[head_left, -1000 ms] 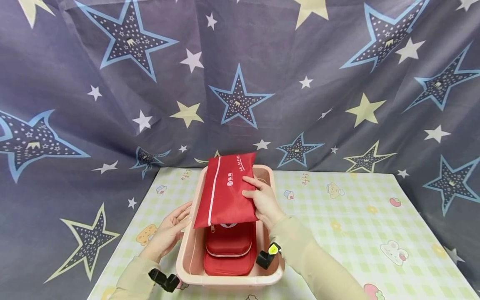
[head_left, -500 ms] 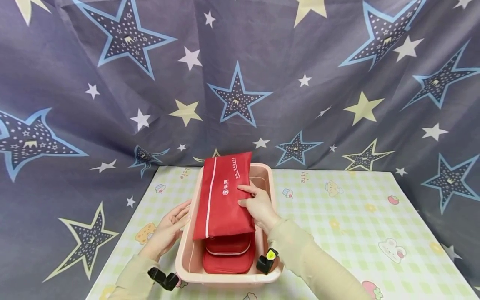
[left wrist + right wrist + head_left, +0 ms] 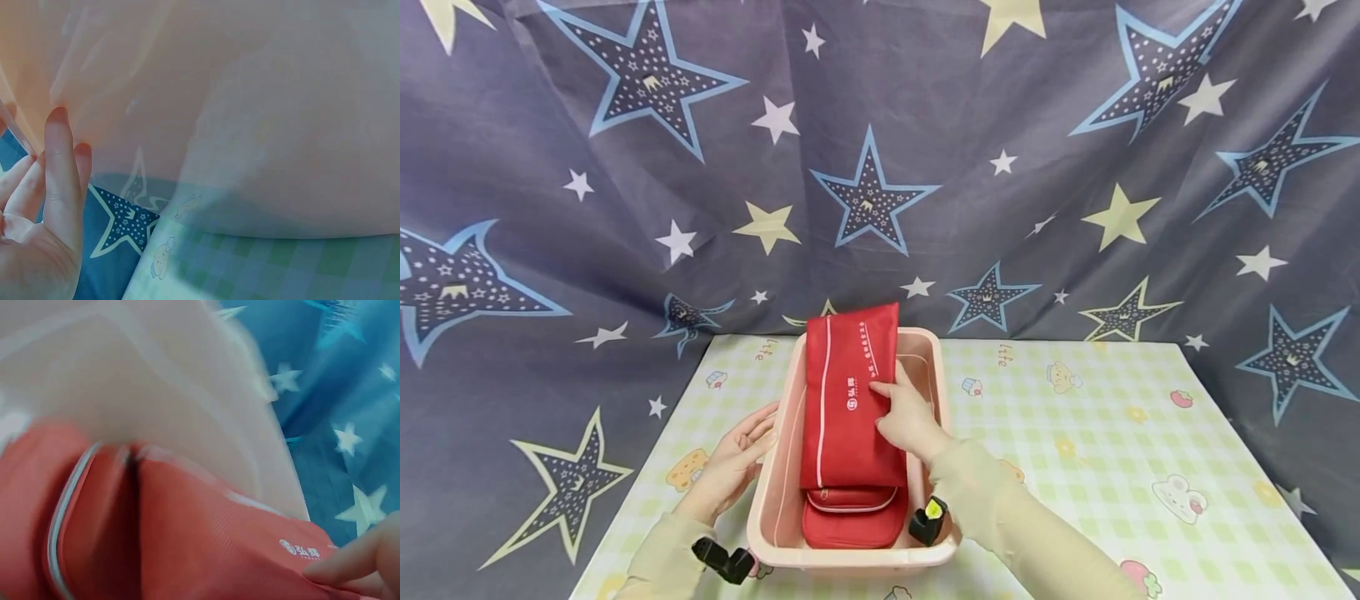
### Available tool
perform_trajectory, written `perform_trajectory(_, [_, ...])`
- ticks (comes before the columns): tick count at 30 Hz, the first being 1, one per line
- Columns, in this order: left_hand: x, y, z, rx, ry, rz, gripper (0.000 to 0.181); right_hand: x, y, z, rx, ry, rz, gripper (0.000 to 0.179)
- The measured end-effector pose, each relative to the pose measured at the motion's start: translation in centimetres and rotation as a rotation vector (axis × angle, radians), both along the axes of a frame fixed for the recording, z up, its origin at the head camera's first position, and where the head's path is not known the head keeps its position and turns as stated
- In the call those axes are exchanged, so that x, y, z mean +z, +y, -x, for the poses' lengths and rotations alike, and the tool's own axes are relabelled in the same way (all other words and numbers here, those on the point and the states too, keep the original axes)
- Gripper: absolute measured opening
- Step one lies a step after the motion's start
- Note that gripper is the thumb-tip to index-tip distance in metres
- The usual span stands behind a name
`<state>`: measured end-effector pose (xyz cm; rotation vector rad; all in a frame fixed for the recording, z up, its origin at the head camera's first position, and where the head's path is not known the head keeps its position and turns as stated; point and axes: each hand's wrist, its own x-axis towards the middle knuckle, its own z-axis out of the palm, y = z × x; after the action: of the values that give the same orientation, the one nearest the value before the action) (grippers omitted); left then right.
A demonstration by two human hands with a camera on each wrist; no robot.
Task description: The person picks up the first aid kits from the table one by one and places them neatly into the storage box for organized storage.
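Note:
A flat red fabric pouch (image 3: 850, 417) with a white stripe and white printing lies lengthwise over the pink plastic tub (image 3: 781, 492). Its far end reaches up to the back rim. My right hand (image 3: 913, 417) pinches the pouch along its right edge, thumb on top. Under the near end of the pouch, a red zippered case (image 3: 853, 500) shows partly inside the tub. My left hand (image 3: 733, 462) rests against the tub's left side. In the left wrist view its fingers (image 3: 60, 169) are fairly straight against the pink wall.
The tub stands on a table with a green-checked cloth (image 3: 1097, 492) printed with cartoon figures. Behind the table hangs a dark curtain (image 3: 985, 217) with stars. Black wrist cameras sit on both sleeves.
My right hand has lowered the pouch and turned it straighter, so its near end covers more of the zippered case. The left hand keeps its place at the tub's side.

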<state>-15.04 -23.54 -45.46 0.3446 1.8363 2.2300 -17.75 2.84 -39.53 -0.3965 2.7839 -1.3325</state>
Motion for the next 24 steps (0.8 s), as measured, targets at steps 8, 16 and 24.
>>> perform_trajectory(8, [0.1,0.0,0.0,-0.007,0.010,-0.009,0.057,0.2,-1.1,-0.7,-0.030,-0.084,-0.271,0.088])
perform_trajectory(16, [-0.3,-0.2,0.1,-0.002,-0.006,-0.005,0.054,-0.5,-1.7,-0.3,-0.021,-0.103,-0.350,0.099])
perform_trajectory(24, [-0.7,-0.2,0.3,-0.011,0.010,-0.007,0.053,-0.8,-1.6,-0.8,0.049,-0.183,-0.447,0.086])
